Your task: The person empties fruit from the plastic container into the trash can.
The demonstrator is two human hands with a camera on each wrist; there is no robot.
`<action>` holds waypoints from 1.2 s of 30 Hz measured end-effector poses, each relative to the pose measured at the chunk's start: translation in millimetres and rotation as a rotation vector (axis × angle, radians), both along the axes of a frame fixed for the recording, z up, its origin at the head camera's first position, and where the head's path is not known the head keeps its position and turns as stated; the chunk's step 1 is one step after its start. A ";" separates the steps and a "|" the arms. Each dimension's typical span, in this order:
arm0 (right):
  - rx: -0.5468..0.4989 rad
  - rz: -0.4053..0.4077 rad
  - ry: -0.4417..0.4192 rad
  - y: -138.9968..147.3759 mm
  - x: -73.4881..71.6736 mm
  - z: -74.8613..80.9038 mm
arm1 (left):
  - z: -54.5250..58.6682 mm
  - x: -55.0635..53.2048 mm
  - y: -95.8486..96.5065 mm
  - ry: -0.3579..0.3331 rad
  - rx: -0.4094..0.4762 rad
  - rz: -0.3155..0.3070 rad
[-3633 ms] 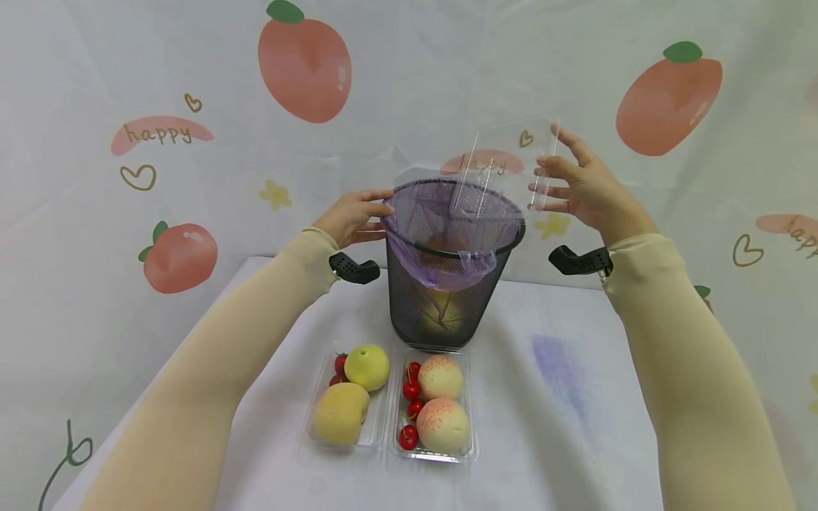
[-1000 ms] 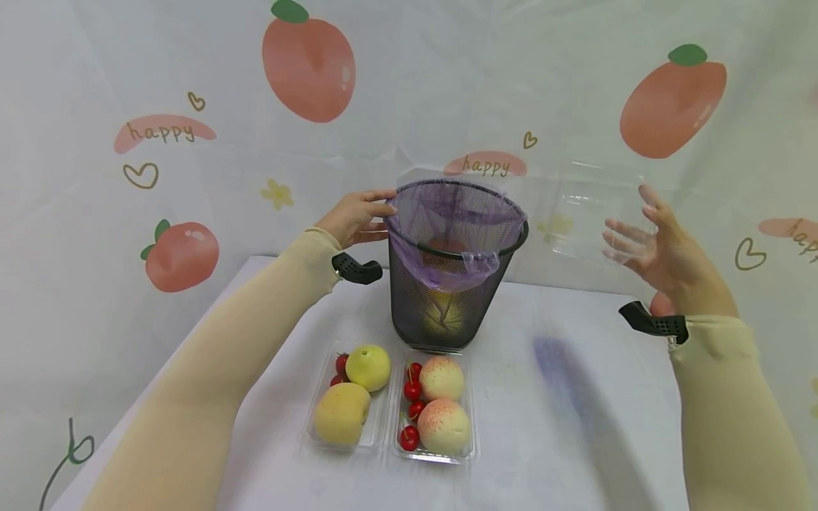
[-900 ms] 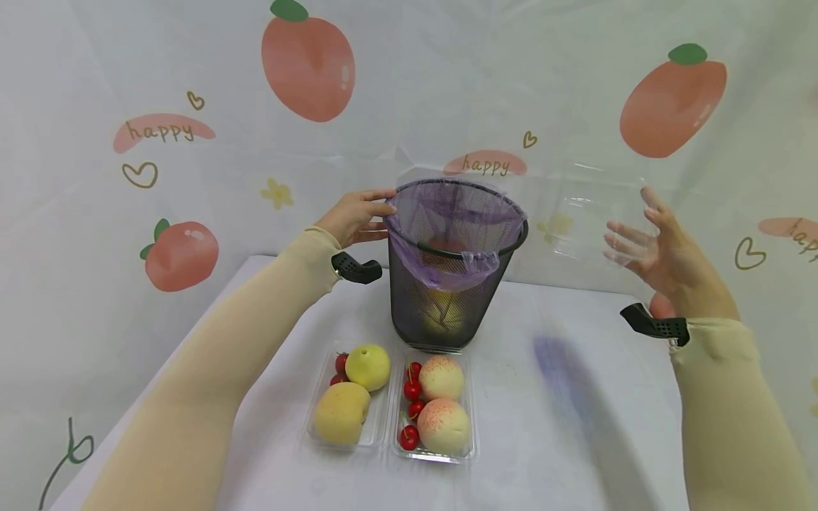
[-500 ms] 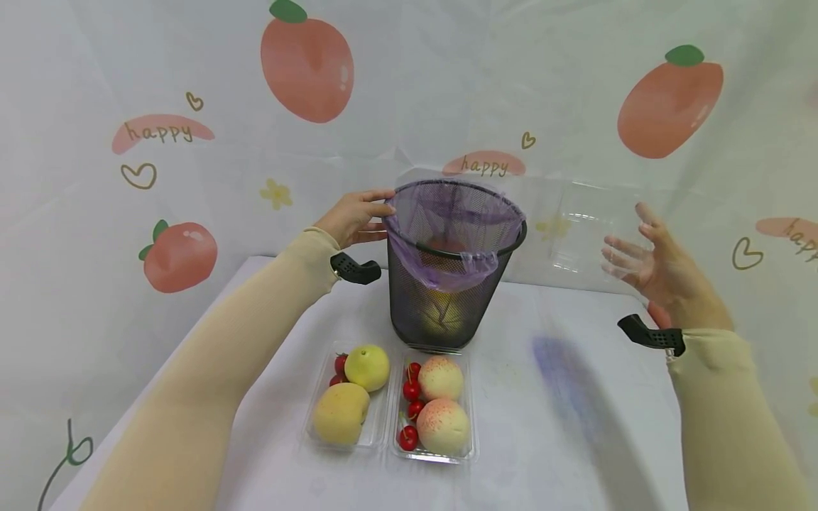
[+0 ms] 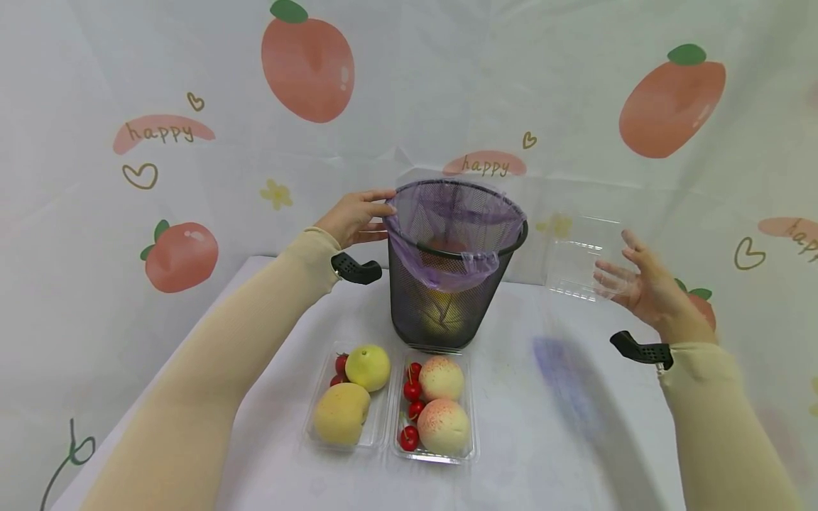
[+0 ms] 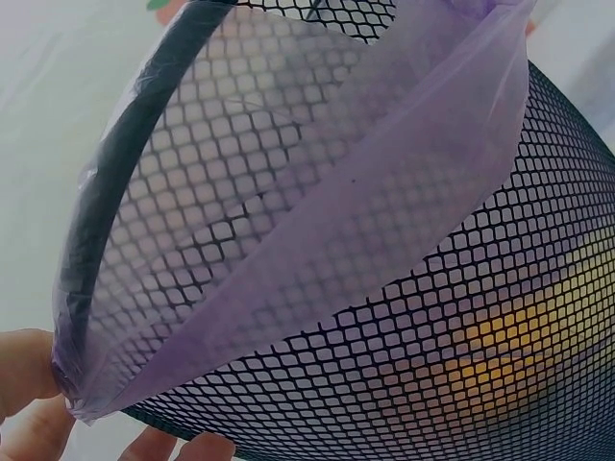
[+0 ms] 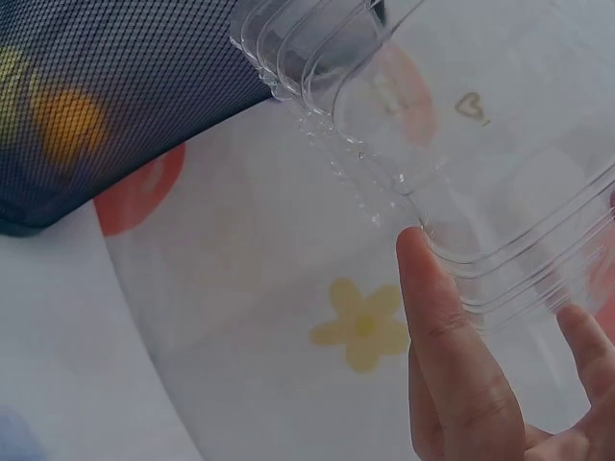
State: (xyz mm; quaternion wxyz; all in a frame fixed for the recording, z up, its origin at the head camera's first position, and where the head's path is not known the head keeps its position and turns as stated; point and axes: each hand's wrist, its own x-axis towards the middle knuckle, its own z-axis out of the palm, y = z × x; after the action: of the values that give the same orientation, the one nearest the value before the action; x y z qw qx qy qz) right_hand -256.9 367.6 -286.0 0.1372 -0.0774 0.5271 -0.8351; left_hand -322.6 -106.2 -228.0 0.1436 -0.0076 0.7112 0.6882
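Left to right: left punnet (image 5: pixel 375 424), thin clear plastic, mid-surface toward the near edge, carries two smooth yellow fruits (image 5: pixel 341 413) and small red fruit (image 5: pixel 341 363) partly hidden behind them. Left hand (image 5: pixel 354 216) grips the mesh bin (image 5: pixel 409 305) at the left of its rim, thumb and fingers around the edge. Right punnet (image 5: pixel 469 415) sits just beside the left one, near the bin's base: two round, matte peaches (image 5: pixel 443 424) with pink speckle, plus glossy cherries (image 5: pixel 412 389) down its left side. Bin stands toward the far edge of the surface (image 5: pixel 517 440): black mesh, tapered, probably stiff and light; best held at the hard rim. Its purple liner (image 5: pixel 456 280) is thin, soft film folded over the rim, likely to slip if tugged. Something yellow shows blurred through the mesh. Clear box (image 5: pixel 578 266) is in the air right of the bin, by the far edge; tray or lid, can't tell. Thin, ribbed, rounded corners. Should be very light, springy, slick, may crease if squeezed; take it by the ribbed side. Right hand (image 5: pixel 652 291) pinches its right side, fingers spread.
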 end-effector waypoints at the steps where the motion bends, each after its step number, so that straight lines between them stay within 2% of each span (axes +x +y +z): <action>1: 0.007 0.002 -0.002 0.5 0.0 -2.1 | 0.0 0.0 0.0 0.000 -0.003 0.000; 14: 0.135 -0.029 -0.045 0.4 -3.1 -26.8 | -1.3 -1.6 -1.5 0.015 -0.007 -0.003; 21: 0.217 -0.024 -0.101 -4.3 -3.4 -39.1 | -2.6 -2.3 -1.6 0.015 -0.014 0.001; 26: 0.237 -0.027 -0.133 -6.2 -5.1 -47.9 | -3.0 -2.6 -1.2 0.017 -0.011 0.003; 30: 0.241 -0.024 -0.134 -6.5 -4.9 -54.1 | -2.9 -2.7 -0.9 0.019 -0.013 0.002; 36: 0.313 0.003 -0.111 -9.8 -6.7 -65.3 | -2.9 -3.3 -1.0 0.014 -0.018 0.010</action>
State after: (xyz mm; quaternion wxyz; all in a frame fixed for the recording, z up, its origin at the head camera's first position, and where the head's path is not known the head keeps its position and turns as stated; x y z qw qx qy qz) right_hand -263.6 357.8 -351.3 0.1778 -0.0094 0.6421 -0.7456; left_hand -325.9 -107.2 -230.9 0.1350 -0.0077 0.7184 0.6824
